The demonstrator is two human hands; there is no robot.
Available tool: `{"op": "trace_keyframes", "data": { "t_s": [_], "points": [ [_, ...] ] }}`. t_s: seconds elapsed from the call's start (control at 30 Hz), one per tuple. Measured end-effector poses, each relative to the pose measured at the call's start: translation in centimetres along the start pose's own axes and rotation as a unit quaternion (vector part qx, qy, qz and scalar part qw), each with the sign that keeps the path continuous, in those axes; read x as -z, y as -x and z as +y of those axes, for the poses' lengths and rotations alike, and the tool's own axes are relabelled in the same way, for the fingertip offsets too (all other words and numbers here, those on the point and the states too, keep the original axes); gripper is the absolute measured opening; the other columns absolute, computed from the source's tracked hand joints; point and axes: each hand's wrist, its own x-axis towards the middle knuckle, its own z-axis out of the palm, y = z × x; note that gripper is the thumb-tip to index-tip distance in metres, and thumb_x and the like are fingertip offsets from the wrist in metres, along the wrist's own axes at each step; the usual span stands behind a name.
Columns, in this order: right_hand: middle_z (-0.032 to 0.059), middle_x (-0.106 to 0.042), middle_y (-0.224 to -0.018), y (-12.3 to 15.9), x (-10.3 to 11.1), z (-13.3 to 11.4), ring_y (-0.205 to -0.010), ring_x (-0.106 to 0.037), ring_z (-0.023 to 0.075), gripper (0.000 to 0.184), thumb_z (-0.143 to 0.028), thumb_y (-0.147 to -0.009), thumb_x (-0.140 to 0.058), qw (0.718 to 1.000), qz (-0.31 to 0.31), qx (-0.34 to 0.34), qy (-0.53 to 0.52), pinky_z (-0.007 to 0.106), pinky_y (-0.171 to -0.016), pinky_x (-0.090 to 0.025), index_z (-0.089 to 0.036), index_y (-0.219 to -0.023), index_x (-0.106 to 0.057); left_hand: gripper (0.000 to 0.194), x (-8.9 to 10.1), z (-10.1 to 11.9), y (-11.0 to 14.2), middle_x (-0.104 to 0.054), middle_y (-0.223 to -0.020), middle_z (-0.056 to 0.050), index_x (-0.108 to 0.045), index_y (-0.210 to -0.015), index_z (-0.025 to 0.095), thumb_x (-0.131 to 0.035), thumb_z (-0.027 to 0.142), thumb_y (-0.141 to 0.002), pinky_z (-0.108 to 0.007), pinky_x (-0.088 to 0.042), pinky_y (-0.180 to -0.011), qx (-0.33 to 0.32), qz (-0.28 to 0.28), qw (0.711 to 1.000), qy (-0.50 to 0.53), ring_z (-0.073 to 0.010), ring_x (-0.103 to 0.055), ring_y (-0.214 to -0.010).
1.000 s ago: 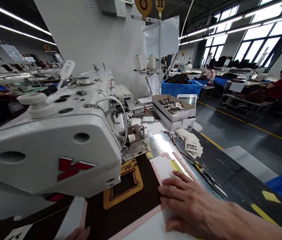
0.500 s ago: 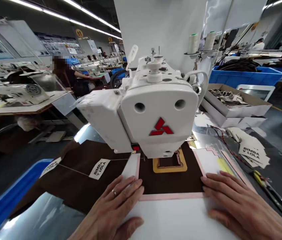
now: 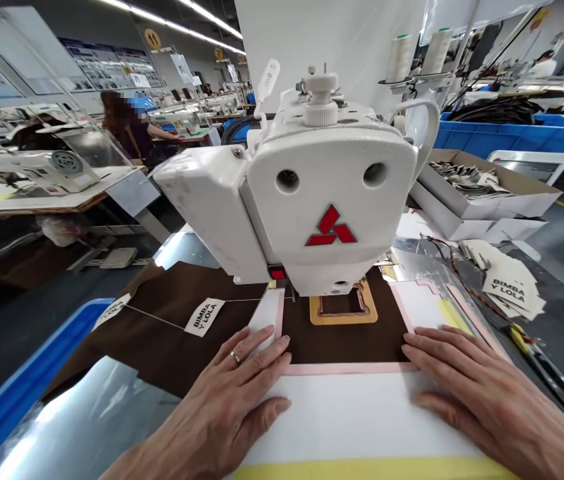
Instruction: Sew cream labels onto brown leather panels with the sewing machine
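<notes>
My left hand [image 3: 232,393] lies flat, fingers stretched out, on the left arm of a white template [image 3: 342,420] edged in pink. My right hand [image 3: 472,380] rests with fingers spread on the template's right side. Between them, dark brown fabric [image 3: 342,343] shows through the template's cut-out. On that fabric, partly under the head of a white sewing machine [image 3: 332,200], sits a yellow rectangular frame [image 3: 345,317]. Left of the machine, a printed label [image 3: 205,317] and a second label [image 3: 111,311] are joined by thread running toward the needle area, which is mostly hidden.
Loose labels [image 3: 515,283] and thread snips [image 3: 527,339] lie at right. Behind are a cardboard box [image 3: 537,200] of labels, a blue crate [image 3: 517,133] and thread cones [image 3: 399,59]. A blue bin edge [image 3: 37,367] is at left. A person [image 3: 129,130] sits farther back.
The camera view has tilted down slightly, so the machine and template sit higher or nearer and a yellow strip shows at the bottom. Both hands stay in place on the template.
</notes>
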Motion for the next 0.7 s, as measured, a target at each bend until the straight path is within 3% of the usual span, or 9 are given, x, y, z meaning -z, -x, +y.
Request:
{"op": "trace_keyframes", "data": {
  "t_s": [0.3, 0.57, 0.7],
  "points": [
    [0.0082, -0.071, -0.139, -0.3, 0.3, -0.2, -0.13, -0.065, 0.0293, 0.036, -0.043, -0.105, -0.062, 0.999, -0.008, -0.028, -0.033, 0.046, -0.106, -0.057, -0.025, -0.135, -0.071, 0.037, -0.1, -0.1, 0.1, -0.053, -0.156, -0.003, -0.057, -0.145, 0.021, -0.049, 0.036, -0.112, -0.041, -0.03, -0.132, -0.012, 0.018, 1.0, -0.012, -0.0232, -0.04, -0.152],
    [0.0058, -0.074, -0.134, -0.9, -0.2, 0.4, -0.12, -0.071, 0.0266, 0.038, -0.049, -0.102, -0.066, 0.998, 0.028, 0.051, 0.04, 0.039, -0.093, -0.063, -0.021, -0.126, -0.074, 0.038, 0.0, -0.4, 0.0, -0.053, -0.156, -0.001, -0.064, -0.14, 0.021, -0.056, 0.04, -0.109, -0.034, -0.019, -0.135, -0.054, 0.048, 0.992, -0.103, -0.0197, -0.04, -0.152],
    [0.0059, -0.076, -0.131, -1.4, 0.1, 0.4, -0.118, -0.071, 0.0247, 0.036, -0.049, -0.102, -0.066, 0.997, 0.029, 0.054, 0.047, 0.036, -0.095, -0.061, -0.021, -0.124, -0.075, 0.036, -0.5, -1.2, 0.0, -0.055, -0.155, 0.001, -0.065, -0.139, 0.023, -0.054, 0.041, -0.109, -0.036, -0.016, -0.135, -0.073, 0.069, 0.987, -0.126, -0.0186, -0.042, -0.151]
  ]
}}
